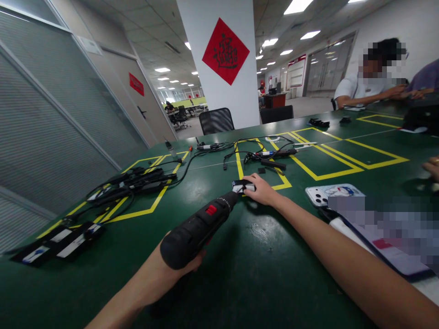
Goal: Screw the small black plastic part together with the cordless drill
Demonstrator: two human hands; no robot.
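Observation:
My left hand (187,269) is wrapped round the handle of a black cordless drill (197,228) with a red switch on top. The drill points forward and to the right, its chuck end close to a small black and silver part (237,185). My right hand (259,189) grips that part from the right and holds it at the table top. The drill's tip overlaps the part in view, so I cannot tell whether a bit touches it. Most of my left fingers are hidden behind the drill body.
The green table (219,274) carries yellow tape outlines (315,176). Black cables and tools (137,183) lie at left, more cables (254,151) ahead. A phone (332,192) lies at right. A seated person (366,87) is at the far right; another hand (432,167) shows at the right edge.

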